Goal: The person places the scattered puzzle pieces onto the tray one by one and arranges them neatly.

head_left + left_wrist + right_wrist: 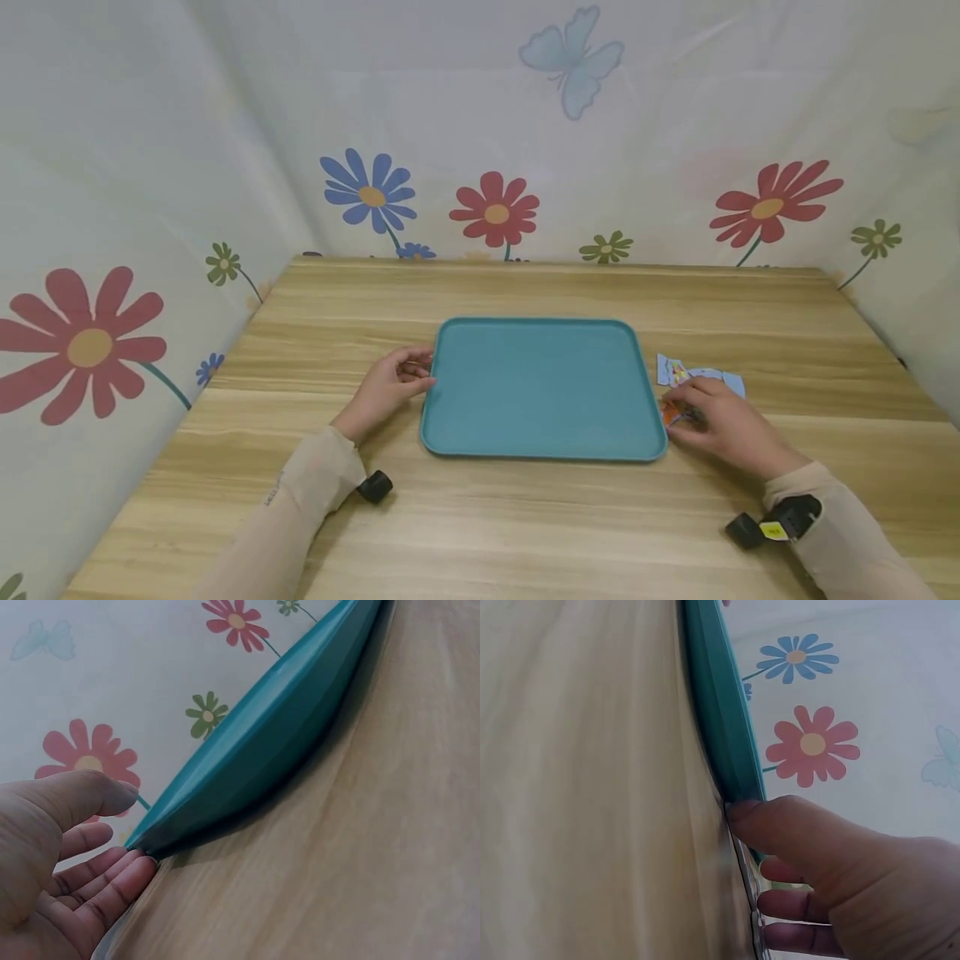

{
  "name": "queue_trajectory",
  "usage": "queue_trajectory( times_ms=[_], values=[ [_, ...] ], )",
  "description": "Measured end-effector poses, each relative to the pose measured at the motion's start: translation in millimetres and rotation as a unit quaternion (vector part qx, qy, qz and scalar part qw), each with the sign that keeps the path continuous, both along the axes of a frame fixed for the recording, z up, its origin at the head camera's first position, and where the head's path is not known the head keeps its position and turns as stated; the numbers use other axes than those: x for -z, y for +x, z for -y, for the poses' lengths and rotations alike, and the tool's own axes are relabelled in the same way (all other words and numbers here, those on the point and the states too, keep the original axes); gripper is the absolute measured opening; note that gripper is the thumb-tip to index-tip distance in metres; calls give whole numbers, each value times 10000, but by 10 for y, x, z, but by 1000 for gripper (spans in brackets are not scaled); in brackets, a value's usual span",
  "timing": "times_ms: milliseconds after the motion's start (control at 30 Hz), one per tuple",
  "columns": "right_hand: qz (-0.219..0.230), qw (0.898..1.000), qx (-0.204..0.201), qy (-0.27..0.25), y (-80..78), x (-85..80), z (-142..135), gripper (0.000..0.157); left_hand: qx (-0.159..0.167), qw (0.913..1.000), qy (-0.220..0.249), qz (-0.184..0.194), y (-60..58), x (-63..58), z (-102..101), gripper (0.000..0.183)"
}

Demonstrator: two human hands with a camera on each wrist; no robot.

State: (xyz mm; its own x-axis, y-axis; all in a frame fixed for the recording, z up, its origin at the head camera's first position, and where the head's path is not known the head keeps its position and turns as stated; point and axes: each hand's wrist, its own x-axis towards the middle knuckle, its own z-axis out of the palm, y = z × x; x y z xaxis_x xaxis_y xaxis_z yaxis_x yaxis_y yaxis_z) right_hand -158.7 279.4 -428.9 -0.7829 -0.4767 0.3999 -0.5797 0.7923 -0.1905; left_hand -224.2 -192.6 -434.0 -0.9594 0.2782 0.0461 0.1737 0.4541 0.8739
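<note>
A teal rectangular tray (540,392) lies flat on the wooden table. At its left edge is my left hand (387,392); in the left wrist view the fingertips (139,866) touch the tray's side while the thumb stays raised apart. My right hand (723,421) is at the tray's right edge. The right wrist view shows its thumb (754,817) against the tray's side, with the other fingers loosely bent. Beside and partly beneath that hand lie a light blue packet (733,383) and an orange-patterned piece (670,412), whose kind is unclear.
The wooden table (525,533) runs back to a pale curtain (420,92) printed with flowers and a butterfly. Curtain also hangs along the left and right sides. Small black cameras (375,487) are strapped to both wrists.
</note>
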Motion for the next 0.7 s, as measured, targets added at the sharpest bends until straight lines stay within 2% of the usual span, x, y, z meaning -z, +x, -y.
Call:
queue_trajectory(
  times_ms=[333, 700],
  values=[
    [-163, 9997, -182, 63, -19, 16, -1, 25, -15, 10000, -58, -60, 10, 11, -17, 50],
    [-109, 9999, -97, 71, -10, 20, 20, 23, -22, 9999, -101, -56, -3, 40, -15, 50]
  ],
)
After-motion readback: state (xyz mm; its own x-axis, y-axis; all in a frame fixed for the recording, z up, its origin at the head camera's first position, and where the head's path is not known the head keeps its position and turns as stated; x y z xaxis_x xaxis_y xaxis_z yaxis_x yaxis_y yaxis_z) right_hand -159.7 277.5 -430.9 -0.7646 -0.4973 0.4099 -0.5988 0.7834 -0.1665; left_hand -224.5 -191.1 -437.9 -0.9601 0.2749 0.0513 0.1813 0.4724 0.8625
